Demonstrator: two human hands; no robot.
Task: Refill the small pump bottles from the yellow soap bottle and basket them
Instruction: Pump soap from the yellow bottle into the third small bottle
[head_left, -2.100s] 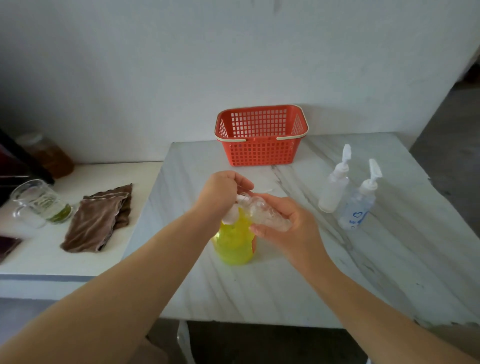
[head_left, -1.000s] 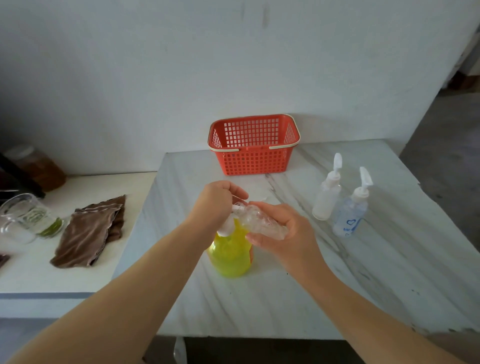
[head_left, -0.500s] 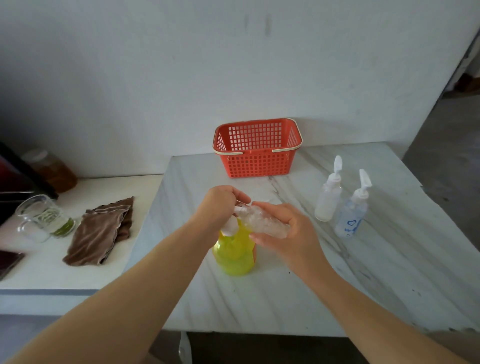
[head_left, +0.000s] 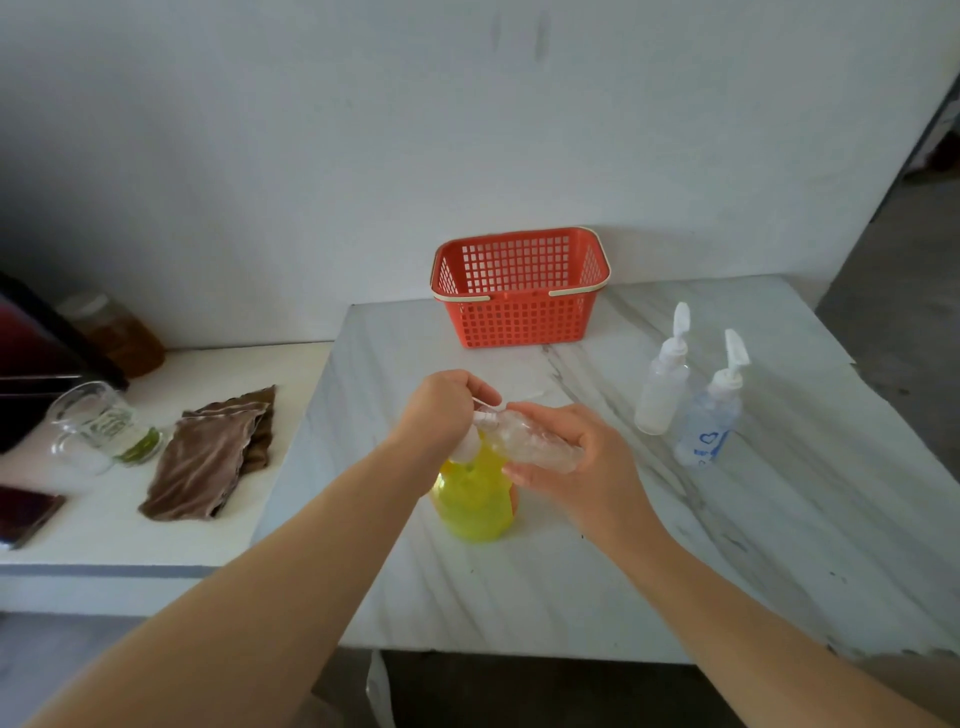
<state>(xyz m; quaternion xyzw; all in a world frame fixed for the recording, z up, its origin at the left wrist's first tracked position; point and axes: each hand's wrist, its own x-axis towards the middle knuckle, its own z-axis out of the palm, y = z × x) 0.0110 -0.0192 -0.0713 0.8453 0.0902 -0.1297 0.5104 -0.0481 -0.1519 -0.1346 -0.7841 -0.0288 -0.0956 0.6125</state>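
Presently we find the small clear bottle (head_left: 535, 446) tilted over the yellow soap bottle (head_left: 475, 501), toward the surface's (head_left: 545, 587) left edge. Our right hand (head_left: 584, 465) is wrapped round its body, and our left hand (head_left: 441, 410) grips its white cap (head_left: 484, 415). The frosted pump bottle (head_left: 661, 392) and the blue-printed pump bottle (head_left: 706, 426) stand near the right edge. The red basket (head_left: 519, 322) sits at the far edge.

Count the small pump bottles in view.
3: one clear bottle tilted in the right hand over the yellow soap bottle; a frosted bottle and a blue-printed bottle standing at right.

yellow soap bottle (head_left: 475, 506) top hidden, jar (head_left: 122, 335) blurred
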